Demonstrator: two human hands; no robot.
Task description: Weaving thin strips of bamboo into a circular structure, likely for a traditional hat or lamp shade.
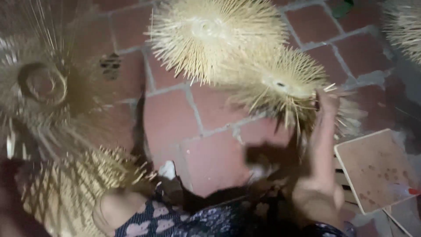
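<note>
My right hand (326, 102) is stretched out ahead of me, fingers pinched around a few thin bamboo sticks at the edge of the nearer fan of sticks (285, 85). That fan stands on the floor directly in front of the hand, its sticks spraying outward from a tied centre, so the ones I grip point up and to the right, away from the hub. My forearm runs almost straight up the view from my lap to it, which makes this arm the near one by far.

My left hand I cannot make out. It is lost somewhere low on the left behind the bundle of sticks (74, 188) by my knee, and whether it is open or closed I cannot tell.

Just behind the nearer fan, touching or overlapping it, stands a second fan (210, 37). A larger, blurred one (41, 83) fills the left side, and another (403, 26) shows at the top right corner. A flat pale board (377, 169) lies at my right. Everything rests on a floor of red tiles (175, 118) with grey joints, in dim light.
</note>
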